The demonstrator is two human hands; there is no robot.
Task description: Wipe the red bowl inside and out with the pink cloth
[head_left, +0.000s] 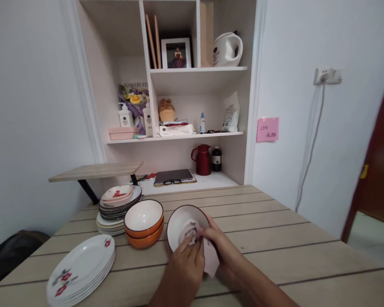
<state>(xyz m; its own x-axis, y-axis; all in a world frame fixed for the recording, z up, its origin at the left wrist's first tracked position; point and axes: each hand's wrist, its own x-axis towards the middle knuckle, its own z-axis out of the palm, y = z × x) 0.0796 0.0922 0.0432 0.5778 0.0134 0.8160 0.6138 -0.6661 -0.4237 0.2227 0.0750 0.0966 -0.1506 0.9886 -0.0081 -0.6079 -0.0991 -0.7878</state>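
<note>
A bowl with a white inside and a dark rim is tilted toward me above the slatted table. My right hand grips its right side, thumb over the edge. Inside the bowl, the fingers of my left hand press a crumpled pale pinkish cloth. One end of this cloth hangs over the near rim beside my right hand. Just left of it stand two stacked orange bowls with white insides. The outside of the held bowl is mostly hidden.
Oval plates with red flowers are stacked at the front left. Behind them rises a mixed pile of plates. A small raised wooden shelf overhangs the back left. A red jug and a dark laptop sit beyond the table.
</note>
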